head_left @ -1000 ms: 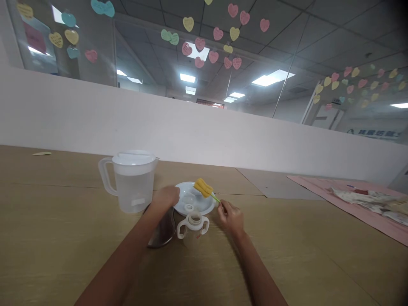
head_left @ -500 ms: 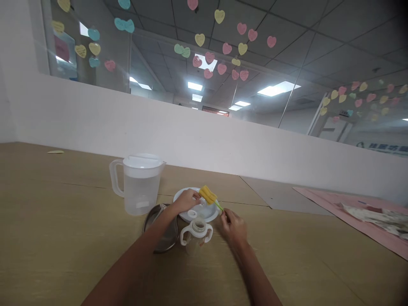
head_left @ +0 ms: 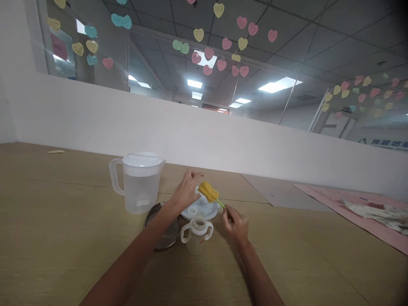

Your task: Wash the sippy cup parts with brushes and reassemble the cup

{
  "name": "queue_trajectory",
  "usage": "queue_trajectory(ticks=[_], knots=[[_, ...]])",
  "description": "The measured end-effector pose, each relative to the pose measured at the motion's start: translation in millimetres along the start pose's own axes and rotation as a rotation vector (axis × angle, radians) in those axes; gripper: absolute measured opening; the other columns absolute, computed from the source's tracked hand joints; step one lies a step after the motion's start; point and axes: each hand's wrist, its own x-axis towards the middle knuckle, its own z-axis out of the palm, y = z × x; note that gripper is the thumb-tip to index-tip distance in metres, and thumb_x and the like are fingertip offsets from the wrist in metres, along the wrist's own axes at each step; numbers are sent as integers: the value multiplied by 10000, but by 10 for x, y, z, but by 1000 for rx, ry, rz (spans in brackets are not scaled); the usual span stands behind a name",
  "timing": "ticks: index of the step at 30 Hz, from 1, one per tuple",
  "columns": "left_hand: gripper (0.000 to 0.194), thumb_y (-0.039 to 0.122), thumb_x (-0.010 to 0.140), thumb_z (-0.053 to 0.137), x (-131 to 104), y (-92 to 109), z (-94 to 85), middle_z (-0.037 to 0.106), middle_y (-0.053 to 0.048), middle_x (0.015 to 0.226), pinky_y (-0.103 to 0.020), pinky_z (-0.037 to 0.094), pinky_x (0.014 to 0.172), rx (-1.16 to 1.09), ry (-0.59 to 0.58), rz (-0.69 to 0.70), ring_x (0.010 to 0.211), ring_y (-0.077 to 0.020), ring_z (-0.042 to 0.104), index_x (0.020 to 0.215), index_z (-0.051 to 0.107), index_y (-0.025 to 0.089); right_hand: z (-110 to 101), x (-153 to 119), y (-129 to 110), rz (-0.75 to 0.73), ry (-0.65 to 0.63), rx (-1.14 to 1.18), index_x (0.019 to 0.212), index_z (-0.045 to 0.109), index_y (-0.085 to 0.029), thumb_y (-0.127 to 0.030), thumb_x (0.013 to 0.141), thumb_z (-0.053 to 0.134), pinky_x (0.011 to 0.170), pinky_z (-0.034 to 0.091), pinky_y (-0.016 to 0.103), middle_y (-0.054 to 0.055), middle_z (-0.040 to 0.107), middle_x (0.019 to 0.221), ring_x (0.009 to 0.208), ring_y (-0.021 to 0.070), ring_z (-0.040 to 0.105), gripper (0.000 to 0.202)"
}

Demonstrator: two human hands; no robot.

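Note:
A bottle brush with a yellow sponge head (head_left: pixel 208 192) and a thin green handle is in my right hand (head_left: pixel 236 223), its fingers closed round the handle's end. My left hand (head_left: pixel 186 191) is raised just left of the sponge, thumb and fingers apart; whether it touches the sponge I cannot tell. Both are over a white plate (head_left: pixel 208 212), partly hidden by the left hand. A small white ring-like part (head_left: pixel 192 211) shows at the plate's near side. In front stands a clear baby bottle (head_left: pixel 196 233), uncapped, with two white handles.
A lidded plastic pitcher (head_left: pixel 142 187) of clear liquid stands at the left. Below it, a metal kidney-shaped tray (head_left: pixel 168 238) lies partly under my left forearm. Farther right is a pink cloth (head_left: pixel 321 197) with whitish material on it. A white wall (head_left: pixel 191 131) borders the table's back.
My left hand has lifted up from the plate and spread its fingers beside the sponge. My right hand and the brush have barely moved.

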Motion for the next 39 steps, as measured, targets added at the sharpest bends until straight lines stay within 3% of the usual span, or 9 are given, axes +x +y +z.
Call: queue_trajectory(ticks=[8,14,17,20,22,26,30,33,39], knots=[[777,-52,621,386,-7,169,-75,463,-42,961,-301,419,792,123,-212,213,930,-190,466,1314,266,279,-20,12,15,-68,-56,-38,782,648,-143,-215,810,426,475,354,183,-1,554,508,433,73,475,235],[766,56,652,510,-16,367,-230,484,-31,1034,-272,421,778,-61,-330,260,913,-170,498,1328,246,303,-67,13,11,-184,2,-35,850,638,-125,-171,789,449,515,385,192,6,557,530,466,79,490,204],[719,241,647,630,-3,399,-270,515,-30,1076,-270,421,793,-261,-319,185,926,-172,514,1292,315,272,-86,2,-21,-210,60,-51,904,616,-117,-153,791,440,542,406,209,36,594,603,529,100,530,213],[528,429,751,528,14,370,-249,583,-34,972,-255,429,742,-432,-254,36,828,-153,555,1211,405,202,-92,-4,-70,-194,123,-64,949,590,-119,-137,804,426,582,424,224,71,634,702,583,115,561,220],[418,479,831,373,20,346,-227,610,-36,877,-245,425,683,-424,-229,-49,763,-149,567,1095,486,175,-95,3,-103,-187,139,-86,951,583,-124,-137,812,425,587,422,230,79,640,715,590,120,568,211],[457,513,857,258,15,361,-232,610,-53,771,-260,405,628,-217,-214,-135,714,-172,562,842,540,154,-110,36,-148,-171,132,-107,907,584,-127,-146,824,424,558,392,225,60,625,659,561,116,555,181],[373,482,852,309,-15,460,-285,605,-45,860,-282,408,656,-155,-245,-86,752,-181,557,954,497,177,-106,55,-149,-83,78,-141,810,575,-142,-290,829,458,505,342,212,17,568,563,487,97,507,190],[287,385,834,400,-43,535,-308,563,-43,998,-292,405,751,-186,-266,64,871,-182,529,1040,464,195,-71,43,-109,-6,62,-231,680,536,-165,-392,821,460,479,298,210,-6,520,500,454,92,476,278],[328,32,671,437,-53,616,-320,554,-15,992,-291,365,849,-197,-341,311,960,-171,470,939,518,204,1,-5,-2,81,1,-273,582,478,-182,-358,885,314,441,234,210,-18,486,434,394,88,430,387]])
